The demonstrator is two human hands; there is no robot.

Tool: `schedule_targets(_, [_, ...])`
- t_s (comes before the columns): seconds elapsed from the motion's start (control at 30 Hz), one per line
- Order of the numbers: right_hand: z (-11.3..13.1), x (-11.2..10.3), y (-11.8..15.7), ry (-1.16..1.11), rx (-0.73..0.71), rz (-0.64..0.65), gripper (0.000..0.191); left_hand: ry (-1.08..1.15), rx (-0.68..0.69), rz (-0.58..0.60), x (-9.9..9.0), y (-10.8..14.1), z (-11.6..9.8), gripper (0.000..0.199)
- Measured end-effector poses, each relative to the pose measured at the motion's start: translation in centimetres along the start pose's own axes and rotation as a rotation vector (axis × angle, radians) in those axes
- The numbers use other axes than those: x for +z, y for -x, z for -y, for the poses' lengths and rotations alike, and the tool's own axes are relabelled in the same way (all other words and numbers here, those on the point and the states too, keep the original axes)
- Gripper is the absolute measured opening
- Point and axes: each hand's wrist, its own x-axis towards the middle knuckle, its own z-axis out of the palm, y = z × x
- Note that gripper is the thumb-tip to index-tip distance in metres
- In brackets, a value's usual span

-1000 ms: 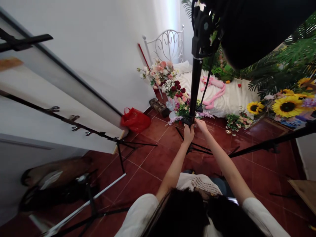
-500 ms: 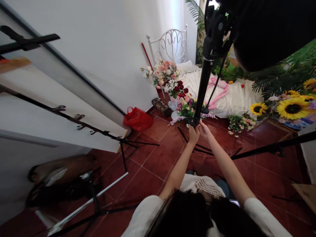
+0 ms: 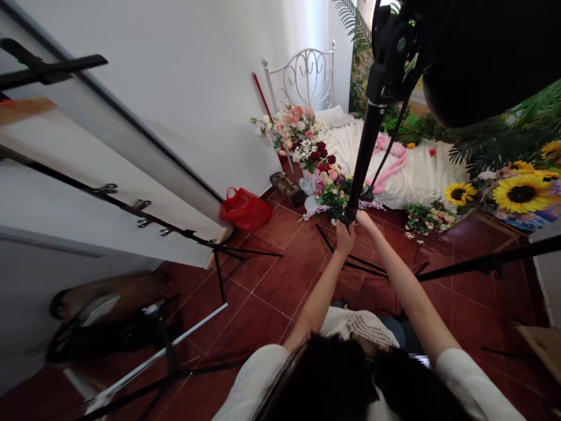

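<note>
A black light stand (image 3: 363, 149) rises in front of me, leaning to the right toward its top. At its top is a large dark lamp head (image 3: 486, 64), partly out of frame, and a cable hangs beside the pole. My left hand (image 3: 345, 235) is closed around the stand just under its black collar (image 3: 347, 217). On the other side, my right hand (image 3: 363, 220) grips the stand at the collar, its fingers mostly hidden behind the pole. Below my hands, the stand's legs (image 3: 363, 266) spread over the tiled floor.
Artificial flowers (image 3: 326, 181) stand behind the pole, beside a bed with a white headboard (image 3: 302, 76) and cream cover (image 3: 433, 169). A red bag (image 3: 246, 209) sits by the wall. Backdrop stands (image 3: 162, 229) are at left; sunflowers (image 3: 521, 194) and another black pole (image 3: 486, 259) at right.
The upper part of the light stand and its lamp head have shifted slightly to the right. Both hands stay at the collar, with the right hand moved a little.
</note>
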Motion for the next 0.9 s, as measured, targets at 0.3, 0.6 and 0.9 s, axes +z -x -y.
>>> schedule_targets(0.3, [1.3,-1.3,0.1,0.367,0.241,-0.005,0.052,-0.002,0.016,0.007,0.0,-0.2,0.5,0.072])
schedule_targets(0.6, [0.3,-2.4,2.0,-0.018,0.048,0.076,0.036,-0.002,0.018,0.02,-0.2,-0.4,0.0,0.07])
schedule_targets(0.9, [-1.9,-4.0,4.2,-0.243,-0.081,0.158,0.035,-0.002,-0.018,-0.031,-0.4,-0.1,-0.9,0.069])
